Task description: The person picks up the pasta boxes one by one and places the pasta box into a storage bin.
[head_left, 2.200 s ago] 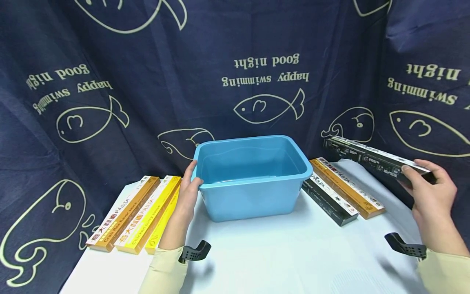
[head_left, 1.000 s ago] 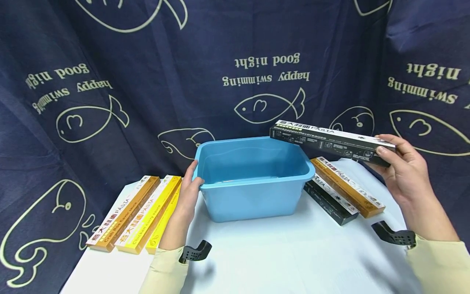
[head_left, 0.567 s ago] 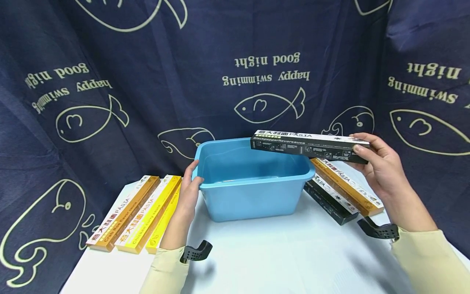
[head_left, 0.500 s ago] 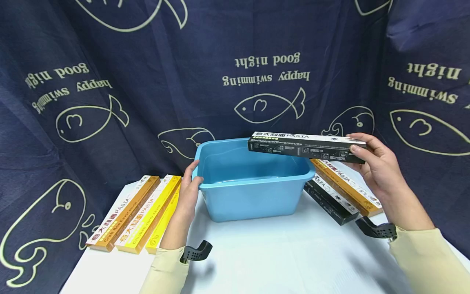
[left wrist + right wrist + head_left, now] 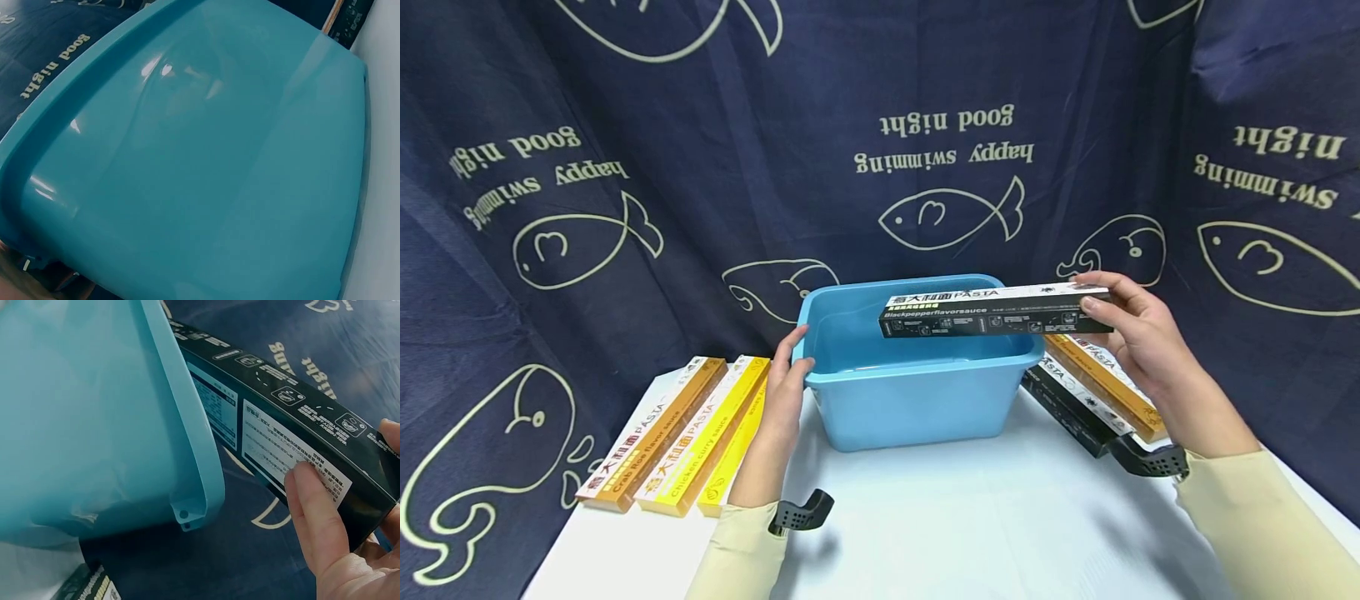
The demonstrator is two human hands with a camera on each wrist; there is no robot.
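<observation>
A long black and white pasta box (image 5: 970,322), marked black pepper sauce, is held level at its right end by my right hand (image 5: 1138,333). Its left part hangs over the opening of a light blue plastic tub (image 5: 917,408). In the right wrist view, straight fingertips lie against the labelled underside of the same box (image 5: 294,456), with the thumb on the opposite side. My left hand (image 5: 781,400) grips the tub's left rim, thumb over the front corner. The tub's wall (image 5: 206,162) fills the left wrist view; only a sliver of hand shows there.
Left of the tub lie an orange-brown pasta box (image 5: 658,442), a yellow one (image 5: 703,442) and another yellow one (image 5: 730,471) partly behind the left arm. On the right lie a black box (image 5: 1067,408) and an orange-brown box (image 5: 1112,379). A dark blue fish-print curtain (image 5: 820,200) hangs behind.
My right hand has carried the black pasta box from the far right leftward and lower, turning it level across the tub's opening. My left hand stays on the rim.
</observation>
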